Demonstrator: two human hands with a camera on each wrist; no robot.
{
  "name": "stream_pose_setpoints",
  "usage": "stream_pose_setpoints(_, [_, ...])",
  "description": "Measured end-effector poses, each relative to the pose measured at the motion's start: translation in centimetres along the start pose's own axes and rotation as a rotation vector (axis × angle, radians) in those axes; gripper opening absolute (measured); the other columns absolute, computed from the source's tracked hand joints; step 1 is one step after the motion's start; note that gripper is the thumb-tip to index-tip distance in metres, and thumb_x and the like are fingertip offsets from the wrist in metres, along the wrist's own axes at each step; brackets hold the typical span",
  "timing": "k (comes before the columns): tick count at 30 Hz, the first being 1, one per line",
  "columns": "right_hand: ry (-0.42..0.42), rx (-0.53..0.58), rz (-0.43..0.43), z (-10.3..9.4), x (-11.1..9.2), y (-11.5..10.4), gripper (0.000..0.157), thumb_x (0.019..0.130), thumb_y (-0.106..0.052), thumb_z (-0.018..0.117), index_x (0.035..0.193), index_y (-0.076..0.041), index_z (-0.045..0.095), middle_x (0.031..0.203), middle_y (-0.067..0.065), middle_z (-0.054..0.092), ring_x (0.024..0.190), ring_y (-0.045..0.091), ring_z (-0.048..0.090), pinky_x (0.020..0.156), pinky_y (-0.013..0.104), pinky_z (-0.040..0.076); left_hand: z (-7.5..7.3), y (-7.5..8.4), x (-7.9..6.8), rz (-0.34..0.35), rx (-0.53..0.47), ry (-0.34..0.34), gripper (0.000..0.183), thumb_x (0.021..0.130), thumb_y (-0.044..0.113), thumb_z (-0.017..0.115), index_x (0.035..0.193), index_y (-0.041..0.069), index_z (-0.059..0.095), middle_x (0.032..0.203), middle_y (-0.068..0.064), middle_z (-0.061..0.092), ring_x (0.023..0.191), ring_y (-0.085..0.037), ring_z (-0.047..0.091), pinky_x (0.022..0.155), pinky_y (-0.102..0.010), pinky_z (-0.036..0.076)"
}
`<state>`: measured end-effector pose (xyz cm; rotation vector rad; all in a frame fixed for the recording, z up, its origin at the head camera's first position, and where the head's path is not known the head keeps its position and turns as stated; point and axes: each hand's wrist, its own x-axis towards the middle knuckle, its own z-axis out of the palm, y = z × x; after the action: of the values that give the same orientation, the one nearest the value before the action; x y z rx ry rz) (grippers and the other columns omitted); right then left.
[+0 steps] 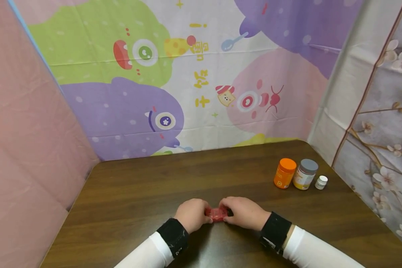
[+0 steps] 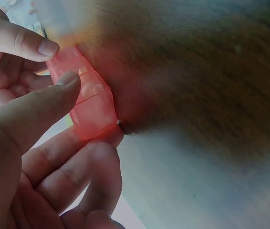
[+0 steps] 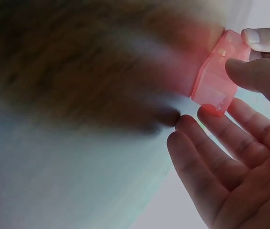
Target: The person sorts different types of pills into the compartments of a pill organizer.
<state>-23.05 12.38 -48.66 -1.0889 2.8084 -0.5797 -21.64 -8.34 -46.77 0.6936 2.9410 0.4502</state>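
A small translucent red pill box [image 1: 217, 214] is held between both hands, low over or on the brown table in front of me. My left hand [image 1: 192, 214] pinches its left end, thumb on the near side. The right hand [image 1: 245, 213] pinches the opposite end between thumb and fingers. In the left wrist view the pill box [image 2: 89, 98] shows divided compartments with small pale pieces inside. From the right wrist, the same box [image 3: 219, 76] lies between thumb and fingers, with the other fingers extended below it.
Toward the table's right rear stand an orange jar [image 1: 284, 174], a grey-lidded jar [image 1: 305, 174] and a small white bottle [image 1: 321, 182]. A cartoon-printed curtain [image 1: 201, 123] hangs behind the wooden table [image 1: 147, 182]. More fabric lines both sides.
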Motion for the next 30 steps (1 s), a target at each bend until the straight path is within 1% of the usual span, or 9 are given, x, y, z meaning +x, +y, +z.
stream_pose_setpoints(8, [-0.013,0.002,0.003,-0.1,0.2,-0.1,0.015,0.083,-0.027,0.074,0.090,-0.023,0.061,0.079,-0.007,0.059,0.066,0.006,0.049,0.059,0.023,0.043,0.0,-0.2,-0.1,-0.007,-0.012,0.005,0.018,0.074,0.033,0.082,0.082,0.019,0.076,0.067,0.010,0.064,0.057,-0.007,0.050,0.051,-0.028,0.045])
stream_pose_setpoints(12, [0.008,0.011,0.005,-0.1,0.2,-0.1,0.009,0.086,-0.027,0.070,0.088,-0.023,0.063,0.076,-0.010,0.059,0.063,0.006,0.049,0.057,0.023,0.043,-0.1,-0.1,-0.1,0.005,-0.012,0.009,0.018,0.074,0.033,0.083,0.082,0.018,0.076,0.068,0.010,0.066,0.057,-0.007,0.052,0.052,-0.028,0.046])
stream_pose_setpoints(15, [0.003,0.038,0.044,-0.3,0.3,0.0,0.005,0.090,-0.027,0.064,0.090,-0.022,0.065,0.073,-0.013,0.058,0.061,0.006,0.050,0.056,0.024,0.044,-0.1,-0.1,0.0,0.013,-0.010,0.005,0.018,0.074,0.032,0.083,0.082,0.018,0.076,0.069,0.010,0.066,0.058,-0.007,0.052,0.052,-0.028,0.047])
stream_pose_setpoints(17, [-0.009,0.070,0.083,-0.5,0.4,0.1,0.008,0.093,-0.026,0.061,0.092,-0.021,0.066,0.072,-0.012,0.058,0.061,0.007,0.050,0.057,0.025,0.044,-0.1,-0.1,0.0,0.016,-0.006,-0.002,0.018,0.074,0.032,0.083,0.082,0.018,0.076,0.069,0.010,0.065,0.058,-0.007,0.052,0.052,-0.028,0.047])
stream_pose_setpoints(20, [-0.024,0.133,0.133,-0.8,0.8,0.3,0.013,0.098,-0.025,0.056,0.098,-0.020,0.068,0.075,-0.010,0.060,0.064,0.008,0.052,0.060,0.027,0.046,0.0,0.0,0.0,0.018,0.004,-0.008,0.019,0.075,0.033,0.082,0.083,0.018,0.074,0.067,0.010,0.063,0.057,-0.007,0.051,0.052,-0.028,0.046])
stream_pose_setpoints(23, [-0.029,0.190,0.164,-1.0,1.2,0.7,0.016,0.100,-0.024,0.054,0.101,-0.018,0.069,0.079,-0.009,0.062,0.069,0.009,0.054,0.066,0.030,0.049,0.0,0.1,-0.1,0.018,0.011,-0.005,0.022,0.075,0.034,0.082,0.084,0.016,0.073,0.064,0.010,0.059,0.056,-0.007,0.049,0.050,-0.028,0.044])
stream_pose_setpoints(26, [-0.043,0.226,0.188,-1.1,1.6,0.9,0.017,0.100,-0.024,0.053,0.101,-0.017,0.069,0.081,-0.009,0.063,0.072,0.010,0.055,0.072,0.034,0.051,0.1,0.2,-0.3,0.019,0.011,0.001,0.023,0.076,0.034,0.081,0.087,0.016,0.073,0.063,0.010,0.057,0.055,-0.007,0.048,0.049,-0.027,0.042])
stream_pose_setpoints(30, [-0.064,0.241,0.215,-1.1,2.0,1.1,0.019,0.101,-0.020,0.051,0.103,-0.014,0.069,0.085,-0.006,0.064,0.076,0.012,0.055,0.076,0.037,0.051,0.3,0.2,-0.4,0.025,0.006,0.005,0.023,0.076,0.034,0.081,0.089,0.016,0.073,0.063,0.011,0.055,0.055,-0.007,0.047,0.049,-0.026,0.041])
